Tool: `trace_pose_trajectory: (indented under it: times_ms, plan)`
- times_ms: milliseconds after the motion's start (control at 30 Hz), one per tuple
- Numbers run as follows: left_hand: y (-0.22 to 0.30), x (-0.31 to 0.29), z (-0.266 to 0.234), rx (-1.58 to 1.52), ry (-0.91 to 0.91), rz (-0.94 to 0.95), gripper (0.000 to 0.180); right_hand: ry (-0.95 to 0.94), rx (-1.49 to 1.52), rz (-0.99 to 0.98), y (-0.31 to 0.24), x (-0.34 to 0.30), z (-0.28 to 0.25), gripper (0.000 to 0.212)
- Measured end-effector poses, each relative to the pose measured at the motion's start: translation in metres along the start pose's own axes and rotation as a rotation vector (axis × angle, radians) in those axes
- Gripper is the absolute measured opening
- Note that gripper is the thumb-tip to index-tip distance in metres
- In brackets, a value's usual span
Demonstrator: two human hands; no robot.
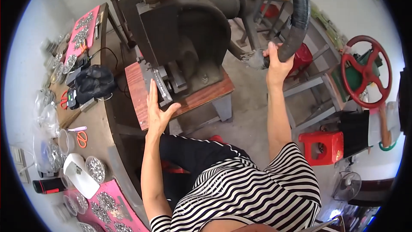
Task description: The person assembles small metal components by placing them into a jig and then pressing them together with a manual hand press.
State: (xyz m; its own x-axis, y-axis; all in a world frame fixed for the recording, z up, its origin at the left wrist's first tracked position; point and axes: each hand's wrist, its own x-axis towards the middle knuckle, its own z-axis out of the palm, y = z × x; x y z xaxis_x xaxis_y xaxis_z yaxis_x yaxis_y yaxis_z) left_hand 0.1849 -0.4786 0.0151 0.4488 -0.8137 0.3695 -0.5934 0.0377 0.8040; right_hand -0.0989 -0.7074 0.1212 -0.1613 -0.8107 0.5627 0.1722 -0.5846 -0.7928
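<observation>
A dark, heavy hand press (189, 21) stands in front of me on a reddish wooden board (206, 99). My left hand (158, 114) lies along the left side of its lower tooling, fingers stretched out and thumb apart. The fingertips reach the edge of a narrow metal die (162, 87); whether they press on it I cannot tell. My right hand (279, 66) is wrapped round the end of the press's thick curved handle (300, 15), by a part wound with frayed wrapping (254, 59).
On the left, a bench (96, 124) carries small metal parts on pink sheets (124, 204), a bowl of parts (95, 169), a white scoop (77, 180), orange scissors (82, 139) and a black bag (94, 81). At right are a red handwheel (367, 71) and a red stool (322, 137).
</observation>
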Motion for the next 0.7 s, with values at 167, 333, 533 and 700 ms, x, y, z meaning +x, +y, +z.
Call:
trace_pose_trajectory:
  times_ms: [167, 333, 533, 700]
  plan:
    - [-0.001, -0.005, -0.009, 0.040, 0.027, -0.020, 0.106, -0.146, -0.235, -0.021, -0.038, 0.024, 0.007, 0.020]
    - [-0.002, 0.011, -0.001, 0.144, -0.001, 0.054, 0.112, -0.290, -0.470, -0.057, -0.119, 0.082, 0.017, 0.030]
    - [-0.007, 0.022, -0.005, 0.179, -0.044, 0.000, 0.112, -0.600, -0.445, -0.032, -0.142, 0.149, 0.051, 0.035]
    - [-0.010, 0.033, -0.001, 0.172, -0.039, 0.007, 0.114, -0.718, -0.498, 0.015, -0.144, 0.193, 0.062, 0.034]
